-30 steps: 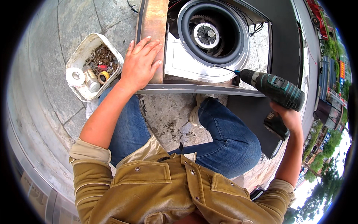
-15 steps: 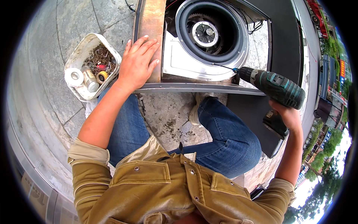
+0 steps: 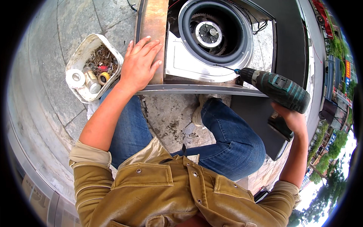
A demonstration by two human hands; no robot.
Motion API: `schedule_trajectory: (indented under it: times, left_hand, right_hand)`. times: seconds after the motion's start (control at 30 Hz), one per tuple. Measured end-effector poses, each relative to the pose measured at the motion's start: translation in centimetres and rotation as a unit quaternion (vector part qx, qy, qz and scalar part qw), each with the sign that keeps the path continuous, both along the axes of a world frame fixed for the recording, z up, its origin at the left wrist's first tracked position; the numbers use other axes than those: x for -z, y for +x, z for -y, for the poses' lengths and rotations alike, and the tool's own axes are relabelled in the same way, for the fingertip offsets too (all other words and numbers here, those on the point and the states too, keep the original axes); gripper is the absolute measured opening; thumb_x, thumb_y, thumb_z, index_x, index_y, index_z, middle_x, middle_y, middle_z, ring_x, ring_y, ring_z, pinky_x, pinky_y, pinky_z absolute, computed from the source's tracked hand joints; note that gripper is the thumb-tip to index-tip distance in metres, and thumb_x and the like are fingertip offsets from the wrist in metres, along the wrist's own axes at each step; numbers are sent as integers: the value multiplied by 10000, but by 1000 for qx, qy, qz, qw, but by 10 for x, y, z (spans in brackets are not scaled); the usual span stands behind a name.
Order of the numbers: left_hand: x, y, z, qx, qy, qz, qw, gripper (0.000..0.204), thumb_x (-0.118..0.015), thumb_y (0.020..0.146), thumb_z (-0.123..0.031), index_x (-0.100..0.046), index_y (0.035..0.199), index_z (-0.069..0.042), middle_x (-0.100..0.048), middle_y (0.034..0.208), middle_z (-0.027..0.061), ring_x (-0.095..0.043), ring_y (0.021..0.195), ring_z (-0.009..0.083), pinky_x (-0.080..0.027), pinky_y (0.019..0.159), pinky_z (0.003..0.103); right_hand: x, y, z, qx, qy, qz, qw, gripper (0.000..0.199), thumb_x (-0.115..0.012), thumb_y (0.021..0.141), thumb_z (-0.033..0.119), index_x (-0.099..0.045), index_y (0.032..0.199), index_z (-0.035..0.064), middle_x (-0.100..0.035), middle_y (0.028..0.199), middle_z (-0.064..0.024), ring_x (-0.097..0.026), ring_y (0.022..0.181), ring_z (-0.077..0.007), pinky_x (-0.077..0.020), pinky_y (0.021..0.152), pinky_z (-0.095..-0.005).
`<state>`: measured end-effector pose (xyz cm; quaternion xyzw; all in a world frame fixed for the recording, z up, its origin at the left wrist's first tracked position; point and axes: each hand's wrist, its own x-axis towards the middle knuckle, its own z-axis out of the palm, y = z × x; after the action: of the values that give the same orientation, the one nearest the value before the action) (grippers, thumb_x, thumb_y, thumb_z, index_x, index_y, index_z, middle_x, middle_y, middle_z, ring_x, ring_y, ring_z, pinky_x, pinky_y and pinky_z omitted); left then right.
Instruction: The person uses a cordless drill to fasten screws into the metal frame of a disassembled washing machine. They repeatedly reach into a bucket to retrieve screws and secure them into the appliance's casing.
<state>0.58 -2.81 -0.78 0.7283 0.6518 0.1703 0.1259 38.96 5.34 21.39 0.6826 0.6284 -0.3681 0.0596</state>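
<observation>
The left hand (image 3: 140, 63) is lying flat with fingers spread on the rusty metal frame (image 3: 153, 26) of the fan housing (image 3: 189, 64), seemingly bracing it, while the right hand (image 3: 293, 120) is wrapping tightly around the grip of the green cordless drill (image 3: 278, 90). The drill's long axis is running roughly level across the view, its thin bit pointing left at the housing's white panel by the frame's lower rail

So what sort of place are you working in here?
Probably outdoors on a street-side pavement: stone paving slabs underfoot, trees and a parked red vehicle at the edge, a tub of screws on the ground.
</observation>
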Motion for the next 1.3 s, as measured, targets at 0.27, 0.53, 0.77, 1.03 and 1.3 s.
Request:
schedule_trajectory:
  times: [0.27,0.53,0.77,1.03,1.3]
  left_hand:
    - [0,0,0,-1,2,2,1000,472,-650,845,-226,-545,1295,-126,-516,1364,9,-388,1338,256,-292,1090,561]
    - [1,0,0,1,2,3,1000,465,-650,845,-225,-550,1288,-126,-518,1361,9,-389,1338,253,-294,1091,559]
    - [1,-1,1,-2,2,5,1000,458,-650,845,-223,-554,1282,-126,-521,1358,8,-390,1337,253,-292,1091,561]
    - [1,-1,0,0,6,10,1000,459,-652,844,-220,-555,1283,-125,-525,1354,10,-391,1336,257,-294,1086,566]
    - [1,0,0,-2,-1,6,1000,447,-641,855,-223,-553,1282,-123,-521,1355,11,-391,1333,259,-291,1089,566]
  right_hand:
    - [-2,5,-3,20,-22,12,999,303,-732,796,90,-653,1086,49,-676,946,-44,-617,864,-133,-493,782,-297]
    - [-3,1,-2,25,-26,44,998,307,-735,802,112,-653,1092,51,-680,947,-49,-620,863,-130,-492,791,-296]
    - [-3,-9,-3,-31,6,27,999,306,-735,797,102,-659,1091,59,-687,950,-60,-629,865,-135,-494,795,-303]
    - [-4,-4,-3,-18,-14,34,999,289,-719,808,106,-664,1087,60,-693,953,-61,-633,870,-141,-495,789,-305]
    - [-10,15,9,41,4,12,999,303,-724,802,106,-661,1094,55,-685,970,-55,-625,884,-143,-487,799,-306]
